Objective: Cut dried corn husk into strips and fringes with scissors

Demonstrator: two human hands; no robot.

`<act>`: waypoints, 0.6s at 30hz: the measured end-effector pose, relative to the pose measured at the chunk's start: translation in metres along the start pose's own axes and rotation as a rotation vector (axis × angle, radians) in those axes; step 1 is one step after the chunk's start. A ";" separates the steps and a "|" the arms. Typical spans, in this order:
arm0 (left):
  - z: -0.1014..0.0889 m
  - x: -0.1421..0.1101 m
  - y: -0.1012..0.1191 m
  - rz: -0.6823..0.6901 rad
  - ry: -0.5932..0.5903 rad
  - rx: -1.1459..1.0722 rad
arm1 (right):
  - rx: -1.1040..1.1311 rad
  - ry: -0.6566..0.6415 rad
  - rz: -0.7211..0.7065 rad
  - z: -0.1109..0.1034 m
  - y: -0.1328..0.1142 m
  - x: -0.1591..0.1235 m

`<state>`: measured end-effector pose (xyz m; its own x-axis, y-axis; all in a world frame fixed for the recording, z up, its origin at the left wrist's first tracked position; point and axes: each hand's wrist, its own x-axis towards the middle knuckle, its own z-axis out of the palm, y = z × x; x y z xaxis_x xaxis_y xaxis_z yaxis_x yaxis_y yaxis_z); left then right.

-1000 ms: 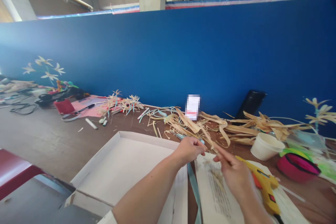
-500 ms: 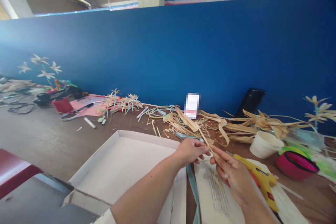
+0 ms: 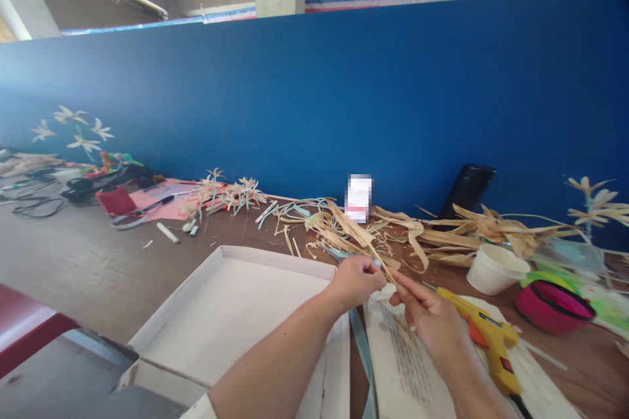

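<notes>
My right hand (image 3: 426,314) pinches a narrow tan strip of dried husk (image 3: 379,259) between thumb and fingers. The strip slants up and away, over the husk pile. Just left of it, my left hand (image 3: 358,283) is closed in a pinch with curled fingers; whatever lies between the tips is too small to make out. Below both hands lies a printed white sheet (image 3: 400,366), with a pale blue ribbon (image 3: 362,357) running along its left side. A yellow glue gun (image 3: 491,340) rests to the right of my right hand.
An open white cardboard box (image 3: 236,314) lies under my left forearm. Behind the hands are loose dried husks (image 3: 339,229) and a phone-like bright screen (image 3: 359,199). At right stand a white paper cup (image 3: 497,272) and a pink bowl-shaped item (image 3: 553,308). A blue partition (image 3: 295,105) borders the table.
My left hand has drawn slightly left, away from the strip and my right fingers. The right hand keeps its pinch on the strip almost in place.
</notes>
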<state>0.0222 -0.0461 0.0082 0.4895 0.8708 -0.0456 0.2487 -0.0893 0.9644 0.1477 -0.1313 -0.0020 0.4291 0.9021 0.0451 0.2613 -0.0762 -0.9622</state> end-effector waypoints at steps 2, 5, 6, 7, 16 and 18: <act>0.001 0.000 -0.001 0.016 0.013 0.018 | -0.069 0.054 -0.028 -0.003 0.002 0.002; 0.001 0.002 -0.004 -0.003 -0.006 0.028 | -0.090 0.218 -0.007 -0.010 0.007 0.007; 0.000 0.003 -0.005 -0.010 -0.016 0.039 | -0.045 0.292 0.005 -0.013 0.007 0.008; 0.000 0.003 -0.005 -0.010 -0.031 0.059 | 0.048 0.363 0.012 -0.014 0.008 0.009; 0.003 -0.010 -0.002 0.273 -0.193 0.451 | 0.472 0.411 -0.051 -0.009 -0.006 0.002; 0.003 -0.011 -0.002 0.286 -0.214 0.475 | 0.473 0.391 -0.045 -0.009 -0.007 0.001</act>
<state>0.0192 -0.0569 0.0054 0.7374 0.6680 0.1002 0.4050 -0.5559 0.7259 0.1538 -0.1334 0.0072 0.7353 0.6707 0.0975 -0.0866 0.2357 -0.9680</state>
